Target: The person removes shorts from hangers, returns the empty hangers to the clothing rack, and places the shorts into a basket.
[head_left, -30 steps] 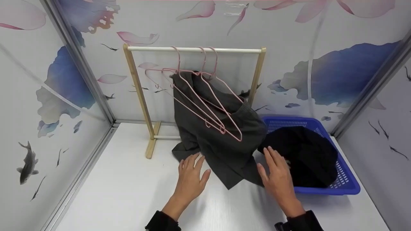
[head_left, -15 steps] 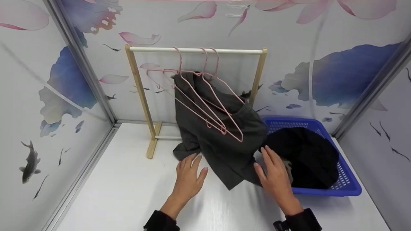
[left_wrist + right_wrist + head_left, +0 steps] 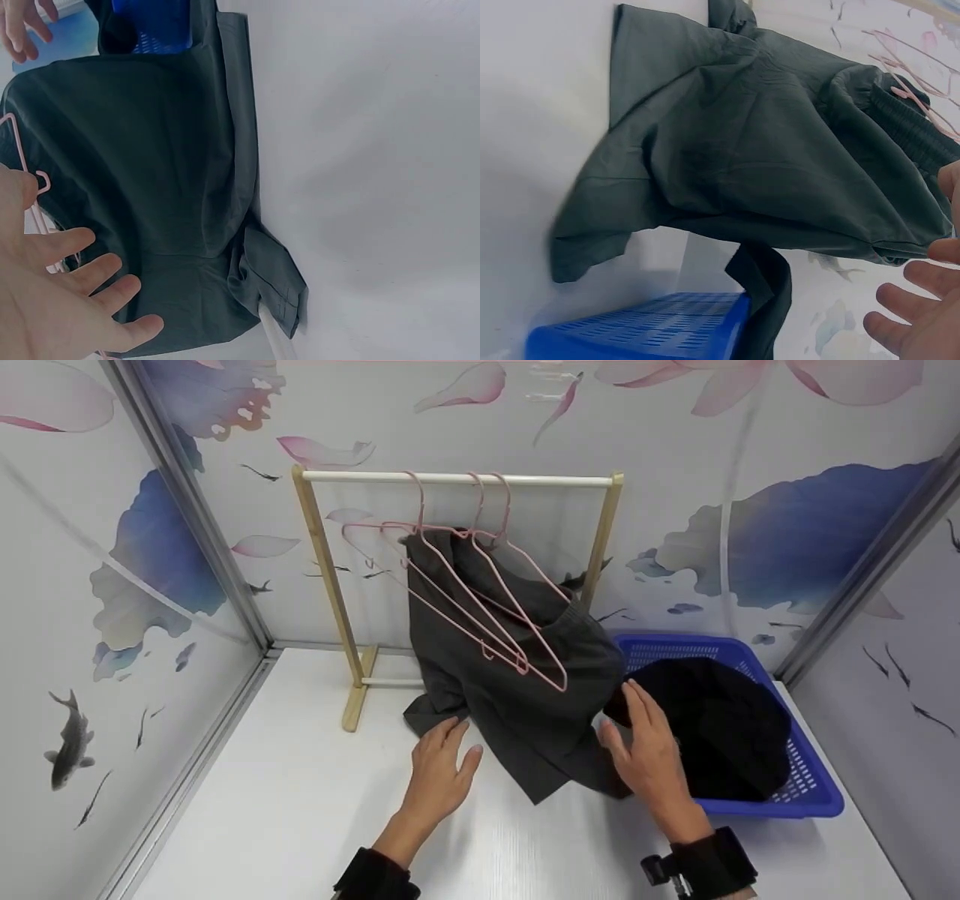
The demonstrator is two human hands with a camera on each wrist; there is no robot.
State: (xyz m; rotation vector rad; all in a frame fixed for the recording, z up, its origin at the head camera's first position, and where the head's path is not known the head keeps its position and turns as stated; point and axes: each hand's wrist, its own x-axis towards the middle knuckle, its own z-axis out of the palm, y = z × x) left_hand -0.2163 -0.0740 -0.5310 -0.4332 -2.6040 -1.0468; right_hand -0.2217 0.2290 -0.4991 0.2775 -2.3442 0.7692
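Note:
Dark grey pants with a ribbed elastic waistband hang askew from a pink hanger on a small rack; their legs droop to the white table. Two more pink hangers overlap in front of the pants. My left hand hovers before the lower left of the pants, fingers spread and holding nothing. Near the pants' right side and the basket, my right hand is also spread and holds nothing. Both wrist views show relaxed fingers beside the pants, with no grip on the cloth.
The rack has a white rail and wooden legs. At the right stands a blue perforated basket holding a black garment, part of which hangs over its left side. Printed panels enclose the table.
My right hand has shifted slightly up and to the right over the last half second. My left hand has hardly moved, and the pants and hangers hang as before.

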